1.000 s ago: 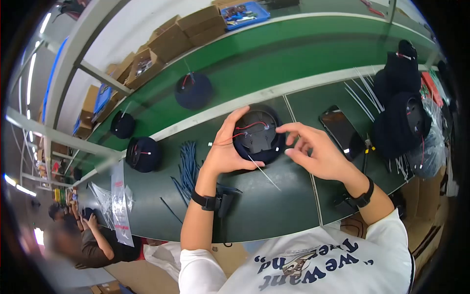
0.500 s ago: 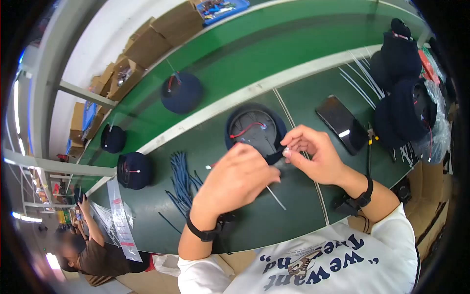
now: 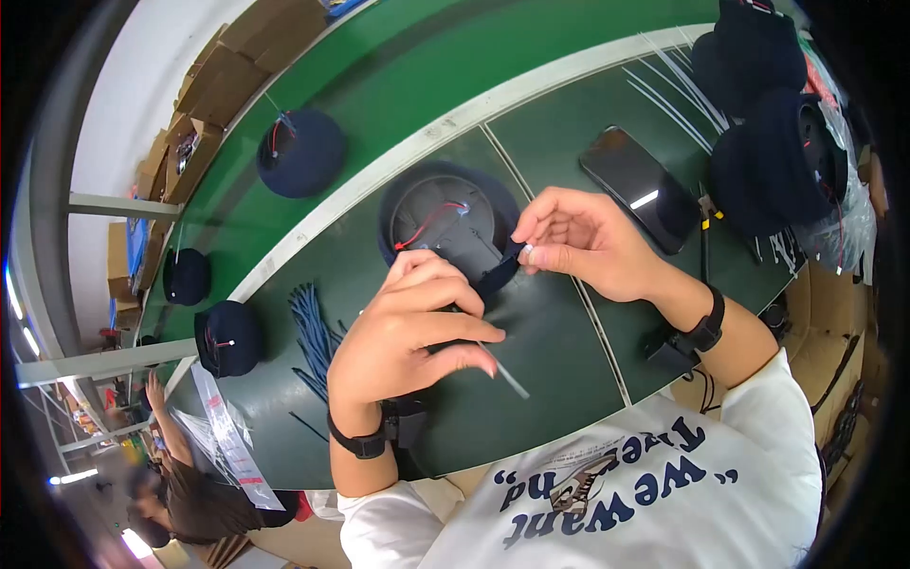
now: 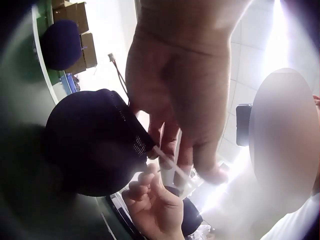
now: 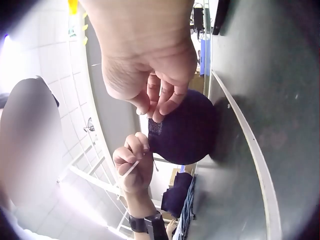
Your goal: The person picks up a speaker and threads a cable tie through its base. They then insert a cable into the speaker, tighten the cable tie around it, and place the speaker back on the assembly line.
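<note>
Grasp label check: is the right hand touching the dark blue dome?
Touching. Right wrist view: right hand fingertips pinch the dome at its mesh edge.

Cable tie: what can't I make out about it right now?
Head view: left hand covers where the cable tie meets the speaker.
Left wrist view: glare and a blurred patch hide the right side.
Right wrist view: right hand covers the speaker edge it pinches.
</note>
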A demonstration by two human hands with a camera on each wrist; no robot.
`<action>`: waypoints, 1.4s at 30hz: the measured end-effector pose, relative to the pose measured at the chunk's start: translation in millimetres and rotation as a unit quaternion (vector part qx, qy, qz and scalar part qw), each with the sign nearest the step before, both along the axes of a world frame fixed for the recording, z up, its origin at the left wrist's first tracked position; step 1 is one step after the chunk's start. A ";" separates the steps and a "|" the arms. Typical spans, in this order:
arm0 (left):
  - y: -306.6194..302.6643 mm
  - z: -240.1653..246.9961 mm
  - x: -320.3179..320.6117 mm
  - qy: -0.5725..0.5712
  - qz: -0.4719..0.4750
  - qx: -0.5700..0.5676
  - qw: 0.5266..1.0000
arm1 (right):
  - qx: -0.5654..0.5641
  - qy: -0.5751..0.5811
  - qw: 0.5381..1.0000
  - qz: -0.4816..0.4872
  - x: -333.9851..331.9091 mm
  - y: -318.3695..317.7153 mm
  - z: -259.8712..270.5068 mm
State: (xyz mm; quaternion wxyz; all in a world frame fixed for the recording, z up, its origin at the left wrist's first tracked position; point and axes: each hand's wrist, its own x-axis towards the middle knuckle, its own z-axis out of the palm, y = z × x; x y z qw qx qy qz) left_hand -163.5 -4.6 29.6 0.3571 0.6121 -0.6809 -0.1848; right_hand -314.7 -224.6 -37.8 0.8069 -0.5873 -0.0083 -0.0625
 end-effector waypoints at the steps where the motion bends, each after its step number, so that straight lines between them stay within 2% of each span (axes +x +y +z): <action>1: 1.5 -2.9 1.3 0.000 -0.001 0.000 1.000 | 0.000 0.002 1.000 0.001 0.4 -0.4 0.0; 4: -0.2 -3.5 -1.9 -0.021 0.043 -0.024 0.999 | 0.005 0.005 1.000 0.001 1.3 -1.0 -2.0; 8: -10.6 -9.2 -12.4 -0.081 0.164 -0.102 0.978 | 0.033 -0.014 0.999 0.019 2.3 -2.8 -8.3; 11: -11.6 -19.7 -11.5 -0.091 0.183 -0.110 0.973 | 0.029 -0.019 0.999 0.025 2.1 -1.7 -9.6; 17: -7.4 -15.1 -8.0 -0.104 0.168 -0.084 0.977 | 0.089 -0.023 0.995 0.025 3.6 -2.7 -14.2; 26: -7.8 -18.4 -10.3 -0.099 0.179 -0.073 0.976 | 0.110 -0.012 0.993 0.039 2.8 -3.2 -17.2; 34: -13.5 -24.0 -15.7 -0.121 0.189 -0.097 0.970 | 0.071 0.013 0.997 0.002 -2.2 12.4 -4.6; 37: -21.0 -28.4 -22.5 -0.127 0.188 -0.158 0.961 | 0.049 0.047 0.997 -0.022 -3.4 15.9 -3.8; 38: -22.5 -31.8 -23.4 -0.136 0.174 -0.176 0.959 | 0.030 0.022 0.999 -0.030 -2.7 16.1 -4.5; 40: -21.8 -41.3 -23.7 -0.196 0.163 -0.213 0.943 | -0.007 -0.028 0.999 -0.046 -1.1 16.2 -6.3; 42: -21.0 -41.9 -25.4 -0.250 0.155 -0.220 0.930 | -0.037 -0.027 0.998 -0.042 -2.0 13.0 -1.6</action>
